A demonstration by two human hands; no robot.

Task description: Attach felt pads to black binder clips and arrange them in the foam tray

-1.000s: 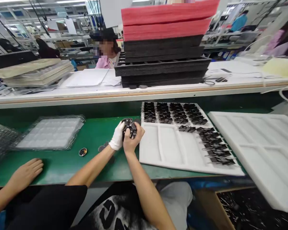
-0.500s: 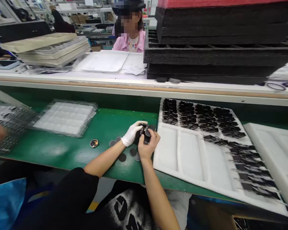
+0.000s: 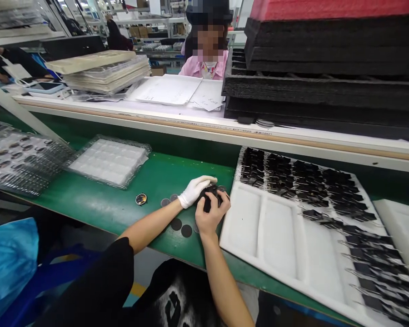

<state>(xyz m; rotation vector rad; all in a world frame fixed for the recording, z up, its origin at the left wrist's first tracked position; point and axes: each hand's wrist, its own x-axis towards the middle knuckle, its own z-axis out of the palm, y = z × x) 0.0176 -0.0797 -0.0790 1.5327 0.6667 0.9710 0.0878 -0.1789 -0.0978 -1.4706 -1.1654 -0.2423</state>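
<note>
Head view: left hand point(image 3: 192, 191), white knit glove, and bare right hand point(image 3: 211, 217) cupped shut round a clump of small black parts point(image 3: 210, 190) on the green belt point(image 3: 98, 206), likely to keep them bunched. Flat dark discs point(image 3: 186, 230) by the wrists; white ribbed foam tray point(image 3: 279, 240) just right; clear blister tray point(image 3: 109, 161) well left.

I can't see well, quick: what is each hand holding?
Left hand: gloved, closed around the black parts.
Right hand: bare, closed around the same black parts.
</note>
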